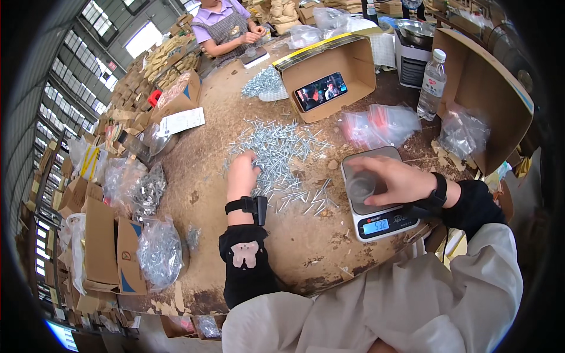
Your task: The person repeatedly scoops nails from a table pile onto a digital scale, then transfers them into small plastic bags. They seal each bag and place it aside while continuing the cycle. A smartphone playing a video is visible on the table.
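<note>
My left hand (241, 175) rests at the left edge of a loose pile of silvery screws (275, 152) on the worn table. Its fingers are curled in against the pile, and what they hold is hidden. Over a digital kitchen scale (385, 231) on the right, my right hand (400, 176) grips a small clear plastic cup (360, 187) between thumb and fingers. The cup is tilted, and its contents cannot be made out. The scale's small display is lit.
Beyond the scale lie clear bags with red strips (382, 125), a water bottle (432, 85) and a cardboard box (482, 94). A phone (322, 92) leans inside an open carton (359, 65). Bagged hardware (160, 253) stands left. Across the table, a person (226, 32) works near another scale (254, 57).
</note>
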Demonstrator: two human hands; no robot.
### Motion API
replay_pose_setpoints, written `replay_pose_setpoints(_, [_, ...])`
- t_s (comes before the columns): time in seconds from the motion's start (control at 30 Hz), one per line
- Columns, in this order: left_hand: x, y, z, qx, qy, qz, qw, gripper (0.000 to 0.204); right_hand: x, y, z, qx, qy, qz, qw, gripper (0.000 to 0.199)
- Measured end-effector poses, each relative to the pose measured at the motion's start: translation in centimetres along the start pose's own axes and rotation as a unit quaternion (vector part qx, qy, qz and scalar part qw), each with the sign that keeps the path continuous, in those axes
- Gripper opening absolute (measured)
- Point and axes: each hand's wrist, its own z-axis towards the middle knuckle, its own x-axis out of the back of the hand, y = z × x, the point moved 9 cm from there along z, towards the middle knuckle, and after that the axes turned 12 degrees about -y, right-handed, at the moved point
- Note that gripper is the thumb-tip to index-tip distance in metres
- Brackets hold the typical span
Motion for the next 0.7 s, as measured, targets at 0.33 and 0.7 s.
replay_pose_setpoints(0.33, [2.5,2.6,1.0,-0.148,-0.021,-0.362,0.920,0.023,-0.4,0.8,9.6,-0.035,-0.067,0.047,0.996,0.074])
replay_pose_setpoints(0.7, [8.1,14.5,-3.5,-0.257,0.013,-0.206,0.944,0.012,-2.3,3.3,14.1,-0.026,-0.018,0.117,0.993,0.066])
